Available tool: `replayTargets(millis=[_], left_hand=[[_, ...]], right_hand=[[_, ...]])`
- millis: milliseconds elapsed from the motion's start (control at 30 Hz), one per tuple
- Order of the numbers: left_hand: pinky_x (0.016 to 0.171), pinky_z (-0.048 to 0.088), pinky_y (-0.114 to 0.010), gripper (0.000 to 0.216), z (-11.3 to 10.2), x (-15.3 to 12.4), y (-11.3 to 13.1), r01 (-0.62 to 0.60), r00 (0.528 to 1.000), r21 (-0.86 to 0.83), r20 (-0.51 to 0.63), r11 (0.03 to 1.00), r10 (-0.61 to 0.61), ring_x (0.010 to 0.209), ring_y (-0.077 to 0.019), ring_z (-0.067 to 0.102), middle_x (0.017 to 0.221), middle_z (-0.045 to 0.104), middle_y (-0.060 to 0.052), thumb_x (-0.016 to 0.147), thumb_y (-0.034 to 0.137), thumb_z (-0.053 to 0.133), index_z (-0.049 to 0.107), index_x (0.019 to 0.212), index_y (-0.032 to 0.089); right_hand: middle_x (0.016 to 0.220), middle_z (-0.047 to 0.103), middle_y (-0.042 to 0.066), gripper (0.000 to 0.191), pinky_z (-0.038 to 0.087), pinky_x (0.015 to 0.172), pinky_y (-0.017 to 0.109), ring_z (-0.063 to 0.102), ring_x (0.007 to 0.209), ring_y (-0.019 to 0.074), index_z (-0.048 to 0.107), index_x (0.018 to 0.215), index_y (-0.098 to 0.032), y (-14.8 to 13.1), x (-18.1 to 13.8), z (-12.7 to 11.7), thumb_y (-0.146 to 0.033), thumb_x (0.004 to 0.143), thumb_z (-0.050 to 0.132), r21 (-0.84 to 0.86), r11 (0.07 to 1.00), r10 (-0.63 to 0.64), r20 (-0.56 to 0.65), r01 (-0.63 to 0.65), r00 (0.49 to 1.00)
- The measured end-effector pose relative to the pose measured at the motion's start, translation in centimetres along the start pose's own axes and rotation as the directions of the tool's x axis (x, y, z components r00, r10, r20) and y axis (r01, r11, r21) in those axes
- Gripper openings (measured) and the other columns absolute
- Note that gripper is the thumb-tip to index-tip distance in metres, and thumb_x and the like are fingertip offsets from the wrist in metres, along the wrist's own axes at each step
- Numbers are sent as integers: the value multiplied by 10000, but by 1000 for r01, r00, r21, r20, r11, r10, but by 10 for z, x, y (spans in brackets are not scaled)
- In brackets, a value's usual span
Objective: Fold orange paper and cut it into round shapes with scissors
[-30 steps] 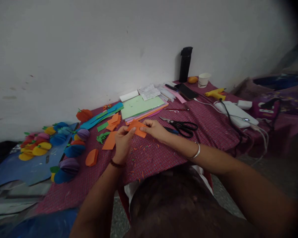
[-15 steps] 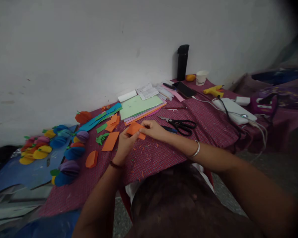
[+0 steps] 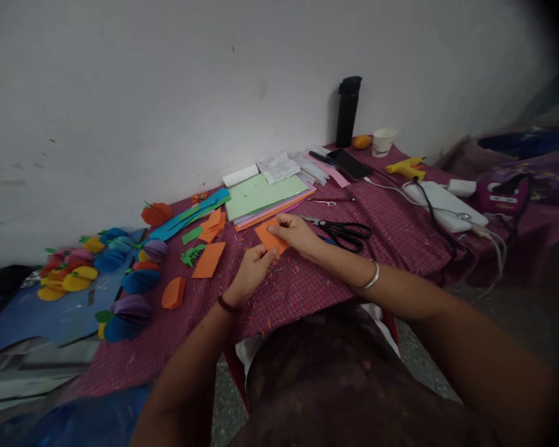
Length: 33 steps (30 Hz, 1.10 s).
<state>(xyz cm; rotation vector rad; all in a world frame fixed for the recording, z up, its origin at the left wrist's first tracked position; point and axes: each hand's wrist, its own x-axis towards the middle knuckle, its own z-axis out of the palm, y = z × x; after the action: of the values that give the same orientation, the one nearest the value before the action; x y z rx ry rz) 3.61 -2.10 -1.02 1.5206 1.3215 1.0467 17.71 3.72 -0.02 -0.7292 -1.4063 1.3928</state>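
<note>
My left hand and right hand pinch one orange paper.
Scissors just right of grip; paper stack just beyond; loose orange sheet to left.

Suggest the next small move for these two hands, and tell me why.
Probably have the left hand press along the lower edge of the small orange paper rectangle: it grips that edge, while the right hand holds the upper right part with its thumb on top. The black-handled metal scissors are in neither hand.
</note>
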Motion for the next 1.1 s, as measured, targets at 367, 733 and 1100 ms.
replayTargets(millis=[367,733,1100], left_hand=[[511,244,-243,436,-8,0,8,-218,962,231,-113,948,248,522,-91,317,524,343,45,826,410,593,387,518,178],[477,240,-244,465,-7,1,7,-180,956,33,-229,983,183,507,-88,285,520,344,41,794,479,644,424,517,177],[489,184,-269,512,-19,8,8,-254,910,130,-304,958,282,523,-95,238,533,248,40,854,469,578,312,518,187]], right_hand=[[625,432,-61,315,315,529,218,382,555,80,450,669,-184,-6,-1,-1,-383,687,694,106,994,3,-30,0,1000],[626,469,-40,334,357,535,231,412,575,100,453,662,-193,1,-6,8,-433,687,684,54,999,3,50,-5,999],[629,424,-42,286,307,531,218,372,592,94,458,654,-184,0,-8,9,-403,720,629,-105,994,26,149,-11,988]])
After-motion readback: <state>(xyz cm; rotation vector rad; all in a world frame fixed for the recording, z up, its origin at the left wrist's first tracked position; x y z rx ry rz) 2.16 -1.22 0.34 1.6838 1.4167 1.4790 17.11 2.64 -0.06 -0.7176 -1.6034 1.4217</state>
